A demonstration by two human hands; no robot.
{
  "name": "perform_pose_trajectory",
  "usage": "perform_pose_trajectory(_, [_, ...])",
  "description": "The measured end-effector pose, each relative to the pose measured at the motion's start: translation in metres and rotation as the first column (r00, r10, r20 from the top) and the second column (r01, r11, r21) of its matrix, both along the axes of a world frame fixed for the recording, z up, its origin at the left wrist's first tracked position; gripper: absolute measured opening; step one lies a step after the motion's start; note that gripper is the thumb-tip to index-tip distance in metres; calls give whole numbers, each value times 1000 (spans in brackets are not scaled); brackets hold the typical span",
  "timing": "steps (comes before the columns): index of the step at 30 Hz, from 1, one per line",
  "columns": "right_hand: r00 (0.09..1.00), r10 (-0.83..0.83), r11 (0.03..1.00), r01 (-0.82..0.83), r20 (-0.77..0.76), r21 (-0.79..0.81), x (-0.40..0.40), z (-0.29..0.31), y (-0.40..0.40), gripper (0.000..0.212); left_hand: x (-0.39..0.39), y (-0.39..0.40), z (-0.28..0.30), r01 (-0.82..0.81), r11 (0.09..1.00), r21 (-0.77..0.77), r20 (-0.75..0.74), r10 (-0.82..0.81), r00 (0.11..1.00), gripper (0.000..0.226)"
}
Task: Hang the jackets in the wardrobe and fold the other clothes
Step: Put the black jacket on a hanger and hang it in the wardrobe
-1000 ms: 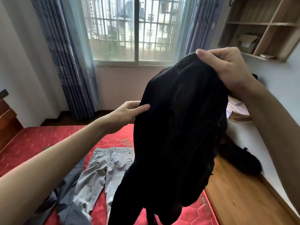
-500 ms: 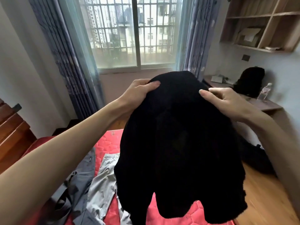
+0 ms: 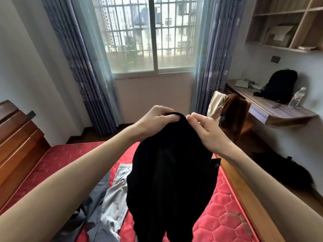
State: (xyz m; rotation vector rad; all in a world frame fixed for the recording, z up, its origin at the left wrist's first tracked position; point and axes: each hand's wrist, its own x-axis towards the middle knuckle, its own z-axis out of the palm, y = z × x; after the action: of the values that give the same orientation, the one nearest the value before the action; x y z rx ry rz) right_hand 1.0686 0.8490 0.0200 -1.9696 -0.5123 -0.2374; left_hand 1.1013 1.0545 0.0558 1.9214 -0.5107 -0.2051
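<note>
Far left of the black jacket point(image 3: 172, 173): wooden headboard point(image 3: 15, 144) at the end of the red bed point(image 3: 57, 163). Closer in, still left of the jacket: dark grey garment point(image 3: 97, 205) crumpled on the bed, pale grey trousers point(image 3: 115, 191) spread just beside it, partly tucked under the hanging jacket. Both unfolded, both waiting.

Now the jacket's top edge. Left hand point(image 3: 157, 119) there, fingers curled over the fabric, grip closed on the cloth. Right hand point(image 3: 206, 131) touching-close beside it, thumb and fingers pinching the same edge, grip also closed on the jacket. Big change from a second ago: then held high by the right hand alone, left hand only brushing its side; half a second ago, hands apart across the top. Now drawn together at one spot, jacket lowered and hanging straight over the bed, zip and snap button point(image 3: 217, 165) showing on its right edge. Looks like hunting for the collar or hanging loop, likely readying it for a hanger. No hanger or wardrobe in view, though.

Right of the jacket: chair point(image 3: 232, 112) draped with clothing, bench point(image 3: 279, 110) on the wall with a black backpack point(image 3: 277, 86) and a bottle point(image 3: 297, 97), dark bag point(image 3: 286, 170) on the floor.
</note>
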Motion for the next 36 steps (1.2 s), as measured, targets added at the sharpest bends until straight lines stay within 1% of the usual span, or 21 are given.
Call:
perform_pose_trajectory(2, [990, 31, 977, -1, -139, 214, -2, 0, 4, 47, -3, 6, -9, -12, 1000, 10, -2, 12, 1000, 38])
perform_pose_trajectory(4, [948, 124, 894, 22, -294, 448, -7, 7, 7, 41, -12, 6, -23, -7, 1000, 9, 7, 7, 1000, 47])
perform_pose_trajectory(5, [921, 172, 851, 39, -349, 524, -11, 12, 7, 38, -15, 2, -34, 3, 1000, 6, 7, -3, 1000, 54])
perform_pose_trajectory(6, [905, 197, 826, 54, -378, 561, -14, 18, 6, 35, -19, -4, -45, -4, 1000, 1, 18, 4, 1000, 57])
perform_pose_trajectory(8, [893, 197, 804, 89, -404, 589, -19, 29, 1, 31, -26, -14, -72, -55, 998, -20, 100, 57, 993, 47])
perform_pose_trajectory(10, [891, 168, 782, 140, -421, 607, -24, 38, -8, 28, -27, -17, -104, -51, 999, 13, 297, 45, 954, 31])
perform_pose_trajectory(12, [888, 121, 748, 213, -443, 629, -29, 45, -19, 25, -25, -14, -138, 12, 994, 112, 449, -61, 891, 13])
perform_pose_trajectory(14, [891, 93, 714, 251, -445, 653, -35, 48, -31, 24, -20, -10, -167, 63, 989, 133, 419, -114, 901, 8])
perform_pose_trajectory(16, [892, 91, 714, 251, -442, 654, -40, 47, -44, 24, -14, -7, -181, 43, 995, 89, 317, -69, 946, 17])
perform_pose_trajectory(18, [887, 93, 724, 252, -453, 642, -44, 41, -58, 25, -5, -3, -184, 9, 998, 58, 183, -20, 983, 10])
perform_pose_trajectory(19, [879, 87, 733, 262, -468, 627, -45, 36, -66, 25, -2, -1, -178, -10, 999, 38, 104, 6, 995, 14])
perform_pose_trajectory(20, [869, 90, 741, 268, -487, 616, -47, 30, -74, 26, 2, 2, -173, -24, 1000, 13, 11, 24, 1000, 24])
perform_pose_trajectory(21, [859, 106, 748, 263, -502, 609, -49, 25, -81, 28, 3, 5, -166, -44, 999, 5, -61, 45, 997, 25])
perform_pose_trajectory(22, [848, 126, 759, 252, -515, 601, -51, 19, -88, 29, 4, 9, -163, -60, 998, -8, -119, 59, 991, 22])
perform_pose_trajectory(24, [834, 119, 814, 228, -538, 534, -54, 8, -101, 29, 0, 12, -155, -55, 998, 15, -162, 57, 985, 27])
perform_pose_trajectory(25, [837, 76, 866, 214, -542, 452, -56, 5, -108, 28, -3, 13, -150, -58, 998, 28, -174, 62, 983, 28])
perform_pose_trajectory(27, [871, -108, 961, 215, -480, 174, -60, -5, -122, 30, -6, 12, -138, -76, 996, 52, -159, 83, 984, 30])
perform_pose_trajectory(29, [896, -253, 967, 250, -365, -55, -63, -18, -136, 31, -8, 15, -124, -66, 995, 76, -130, 76, 989, 22])
perform_pose_trajectory(30, [896, -275, 961, 258, -349, -96, -65, -24, -143, 30, -9, 16, -117, -35, 996, 84, -96, 43, 994, 21])
perform_pose_trajectory(32, [878, -260, 965, 252, -402, -74, -69, -34, -154, 29, -13, 17, -105, 15, 992, 123, -38, -11, 999, 41])
perform_pose_trajectory(36, [862, -245, 968, 244, -445, -61, -69, -37, -169, 26, -16, 15, -91, 26, 952, 305, -47, -13, 999, 41])
